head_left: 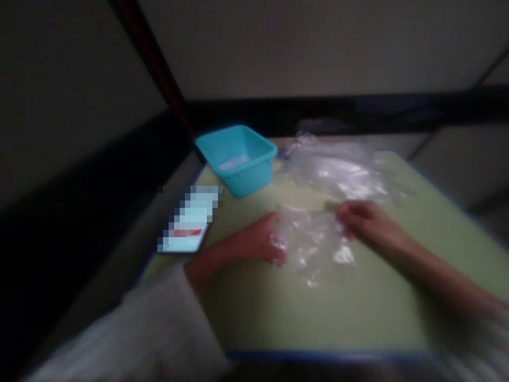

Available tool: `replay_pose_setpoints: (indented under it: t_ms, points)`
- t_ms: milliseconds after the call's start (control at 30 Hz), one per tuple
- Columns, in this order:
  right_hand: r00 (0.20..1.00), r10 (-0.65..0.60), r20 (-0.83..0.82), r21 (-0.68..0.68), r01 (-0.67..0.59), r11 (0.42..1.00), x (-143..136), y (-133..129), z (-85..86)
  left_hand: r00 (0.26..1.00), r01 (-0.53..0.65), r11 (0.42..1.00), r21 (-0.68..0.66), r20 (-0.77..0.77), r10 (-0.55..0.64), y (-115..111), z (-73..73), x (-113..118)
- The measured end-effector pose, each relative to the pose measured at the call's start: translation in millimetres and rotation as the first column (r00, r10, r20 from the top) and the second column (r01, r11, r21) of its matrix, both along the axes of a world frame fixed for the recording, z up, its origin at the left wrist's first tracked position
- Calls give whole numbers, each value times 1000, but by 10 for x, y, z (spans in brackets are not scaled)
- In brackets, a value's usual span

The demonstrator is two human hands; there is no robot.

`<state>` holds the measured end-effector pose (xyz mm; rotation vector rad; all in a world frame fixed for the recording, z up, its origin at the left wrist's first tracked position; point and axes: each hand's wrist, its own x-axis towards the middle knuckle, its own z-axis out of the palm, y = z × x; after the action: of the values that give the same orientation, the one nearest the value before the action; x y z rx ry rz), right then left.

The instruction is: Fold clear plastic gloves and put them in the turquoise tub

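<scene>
A crinkled clear plastic bag point(314, 241) stretches between my two hands, just over the middle of the table. My left hand point(270, 239) is closed on its left side, with some of the shiny film bunched at the fingers. At the upper right corner of the bag, my right hand point(358, 216) pinches the plastic between thumb and fingers. Beyond the hands lies a heap of clear plastic bags point(342, 167). The picture is dim and blurred, so I cannot tell whether anything is inside the bag.
The yellow-green table point(318, 323) has a blue edge. A turquoise plastic basket point(254, 178) with something whitish inside stands at the back left. A pixelated, bright flat screen-like thing point(191, 220) lies at the left edge. A wall point(318, 53) rises behind the table.
</scene>
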<state>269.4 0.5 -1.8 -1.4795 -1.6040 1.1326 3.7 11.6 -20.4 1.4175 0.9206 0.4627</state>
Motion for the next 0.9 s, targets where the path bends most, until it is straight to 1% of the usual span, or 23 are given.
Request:
replay_pose_setpoints:
  t_ms: [100, 133, 200, 267, 333, 400, 467, 500, 533, 567, 600, 633, 667, 700, 733, 767, 800, 833, 900]
  points:
    - [996, 91, -7, -61, -92, 994, 99, 43, -32, 996, -31, 997, -66, -88, 25, 34, -42, -33]
    - [990, 144, 0, -96, -144, 985, 134, 58, -36, 995, -58, 997, -60, -90, 52, 46, -42, -37]
    - [962, 273, 27, -177, -265, 948, 195, 77, -20, 989, -124, 992, -12, -84, 123, 70, -29, -34]
    - [922, 384, 39, -259, -362, 895, 224, 65, 30, 976, -193, 980, 53, -87, 197, 91, -6, -16]
    - [889, 457, 20, -334, -425, 841, 216, 16, 99, 950, -293, 948, 124, -76, 304, 111, 13, 12]
    - [851, 525, -24, -406, -488, 773, 182, -56, 157, 904, -417, 893, 168, -24, 427, 131, 23, 41]
    - [791, 607, -77, -471, -566, 677, 146, -122, 187, 850, -523, 832, 185, 43, 525, 152, 19, 58]
    - [760, 643, -90, -495, -594, 634, 133, -145, 191, 830, -555, 810, 187, 69, 553, 162, 13, 61]
    - [743, 665, -80, -498, -608, 619, 123, -158, 190, 817, -575, 795, 191, 88, 570, 172, 4, 59]
    - [744, 667, -40, -467, -604, 645, 116, -161, 186, 808, -588, 785, 196, 98, 580, 182, -6, 54]
    - [765, 643, 30, -392, -582, 712, 109, -157, 182, 805, -592, 780, 203, 99, 585, 190, -15, 47]
    - [802, 585, 120, -270, -540, 797, 101, -148, 180, 804, -592, 778, 211, 92, 587, 197, -24, 37]
    - [840, 500, 211, -113, -487, 866, 89, -137, 179, 807, -586, 779, 221, 81, 584, 203, -29, 28]
    - [864, 414, 288, 47, -444, 895, 75, -126, 177, 814, -575, 785, 231, 66, 577, 206, -32, 19]
    - [870, 348, 350, 179, -426, 887, 58, -116, 173, 822, -561, 792, 242, 49, 567, 208, -31, 11]
    - [860, 315, 403, 266, -439, 858, 40, -108, 162, 829, -547, 798, 254, 31, 558, 208, -26, 4]
    - [837, 311, 451, 315, -475, 821, 23, -101, 142, 834, -534, 802, 268, 11, 551, 207, -18, 0]
    - [804, 328, 497, 336, -527, 781, 8, -96, 111, 837, -522, 804, 283, -10, 547, 205, -9, -3]
    - [724, 371, 582, 332, -628, 704, -9, -83, 22, 838, -505, 806, 308, -50, 544, 198, 13, -7]
